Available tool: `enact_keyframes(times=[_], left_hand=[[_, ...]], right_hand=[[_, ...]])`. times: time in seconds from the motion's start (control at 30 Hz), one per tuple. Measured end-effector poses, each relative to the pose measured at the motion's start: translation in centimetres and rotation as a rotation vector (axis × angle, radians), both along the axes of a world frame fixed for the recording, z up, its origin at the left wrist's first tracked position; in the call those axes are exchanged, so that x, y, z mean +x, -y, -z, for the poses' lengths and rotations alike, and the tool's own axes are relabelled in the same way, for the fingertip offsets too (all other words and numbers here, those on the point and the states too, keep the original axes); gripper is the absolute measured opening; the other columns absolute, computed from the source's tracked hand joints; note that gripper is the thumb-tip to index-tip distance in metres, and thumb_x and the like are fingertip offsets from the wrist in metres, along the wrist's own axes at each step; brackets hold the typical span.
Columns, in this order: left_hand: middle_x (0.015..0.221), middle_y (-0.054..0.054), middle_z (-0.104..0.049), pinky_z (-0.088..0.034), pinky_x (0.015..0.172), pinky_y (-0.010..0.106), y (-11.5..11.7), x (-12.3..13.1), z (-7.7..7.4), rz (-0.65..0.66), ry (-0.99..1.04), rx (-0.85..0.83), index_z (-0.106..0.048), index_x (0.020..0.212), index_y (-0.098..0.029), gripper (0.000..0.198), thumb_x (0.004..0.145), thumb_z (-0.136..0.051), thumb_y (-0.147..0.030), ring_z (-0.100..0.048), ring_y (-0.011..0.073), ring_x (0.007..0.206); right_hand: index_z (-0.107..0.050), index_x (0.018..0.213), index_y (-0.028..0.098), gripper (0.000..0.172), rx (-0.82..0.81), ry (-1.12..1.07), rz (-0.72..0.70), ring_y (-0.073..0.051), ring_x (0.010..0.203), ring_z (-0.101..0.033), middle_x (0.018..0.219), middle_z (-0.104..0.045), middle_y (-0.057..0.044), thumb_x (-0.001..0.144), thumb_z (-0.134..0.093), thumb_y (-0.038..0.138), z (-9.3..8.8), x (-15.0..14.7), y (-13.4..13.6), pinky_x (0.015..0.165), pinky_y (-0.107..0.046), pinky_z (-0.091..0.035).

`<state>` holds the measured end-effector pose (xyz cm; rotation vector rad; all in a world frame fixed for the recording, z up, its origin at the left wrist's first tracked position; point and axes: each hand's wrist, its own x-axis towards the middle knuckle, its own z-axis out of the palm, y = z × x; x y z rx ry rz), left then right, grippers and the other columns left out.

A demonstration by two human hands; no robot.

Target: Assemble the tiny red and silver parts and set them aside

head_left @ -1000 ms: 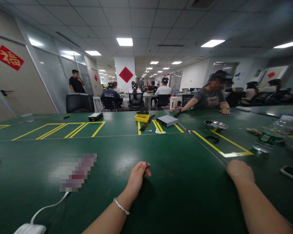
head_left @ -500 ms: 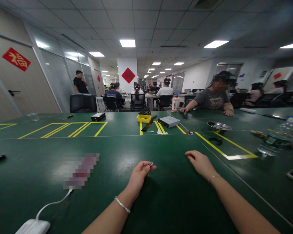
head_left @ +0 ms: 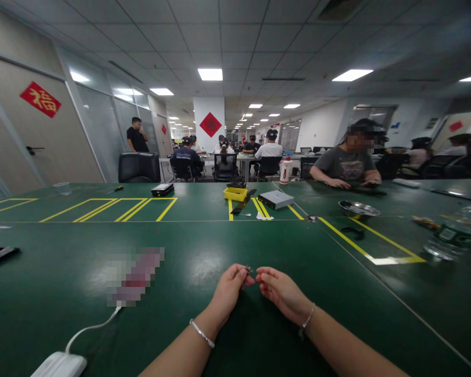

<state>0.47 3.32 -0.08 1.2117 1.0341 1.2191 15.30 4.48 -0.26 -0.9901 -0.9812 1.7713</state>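
My left hand (head_left: 232, 287) pinches a small metal piece (head_left: 248, 270) between thumb and fingers, low over the green table (head_left: 172, 335). The piece is silvery and too small to name. Just to its right, a narrow gap away, is my right hand (head_left: 284, 293). Its fingers are curled in towards the thumb, and whatever may lie between their tips cannot be made out. Each wrist wears a thin bracelet.
At left a blurred-out flat object (head_left: 141, 275) is joined by a white cable to a white block (head_left: 60, 364). Farther back stand a yellow tray (head_left: 235, 194), a grey box (head_left: 276, 199) and a metal bowl (head_left: 359, 209). A water bottle (head_left: 455, 233) is at right; a co-worker (head_left: 347, 162) sits opposite.
My right hand has come left, close to my left hand. The left hand keeps its hold on the metal piece. Opposite, the co-worker's hands have come closer together.
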Motion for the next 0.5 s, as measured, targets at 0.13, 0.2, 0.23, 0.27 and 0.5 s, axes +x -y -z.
enact_keyframes(times=[0.13,0.2,0.23,0.27,0.5], left_hand=[[0.062,0.001,-0.058,-0.034,0.055,0.021,0.0,0.0,0.2,0.002,-0.035,0.016,-0.052,0.072,-0.015,0.028,0.073,-0.041,-0.041,-0.049,0.0109,0.058],[0.061,0.000,-0.057,-0.034,0.055,0.021,0.0,0.0,0.2,0.002,-0.030,0.020,-0.053,0.072,-0.015,0.030,0.074,-0.039,-0.041,-0.049,0.0107,0.058],[0.060,0.000,-0.057,-0.034,0.055,0.021,0.0,0.0,0.2,0.002,-0.020,0.020,-0.053,0.072,-0.015,0.030,0.074,-0.039,-0.042,-0.049,0.0107,0.057],[0.059,0.000,-0.057,-0.034,0.055,0.022,0.1,0.0,0.1,0.002,-0.006,0.017,-0.053,0.072,-0.015,0.031,0.074,-0.039,-0.042,-0.048,0.0106,0.056],[0.058,0.000,-0.056,-0.033,0.054,0.021,0.2,-0.1,-0.1,0.023,0.052,-0.012,-0.052,0.071,-0.014,0.027,0.072,-0.044,-0.040,-0.046,0.0095,0.053]], right_hand=[[-0.052,0.075,0.015,0.021,-0.022,-0.079,0.105,-0.005,0.055,-0.049,0.075,-0.057,-0.001,0.057,-0.063,0.018,0.3,-0.3,0.1,0.057,-0.020,-0.040],[-0.053,0.073,0.015,0.019,-0.002,-0.095,0.138,-0.005,0.054,-0.048,0.073,-0.057,-0.001,0.058,-0.063,0.020,0.3,-0.7,0.3,0.054,-0.020,-0.039],[-0.054,0.073,0.015,0.019,0.008,-0.098,0.139,-0.005,0.053,-0.047,0.072,-0.057,-0.001,0.058,-0.063,0.022,0.2,-0.9,0.5,0.053,-0.020,-0.039],[-0.055,0.074,0.015,0.019,0.015,-0.096,0.129,-0.006,0.052,-0.047,0.070,-0.056,-0.001,0.060,-0.062,0.024,0.2,-1.1,0.6,0.052,-0.020,-0.038],[-0.055,0.076,0.017,0.022,0.046,-0.147,0.052,-0.006,0.056,-0.048,0.068,-0.054,0.001,0.057,-0.064,0.019,0.1,-0.8,0.9,0.056,-0.021,-0.038]])
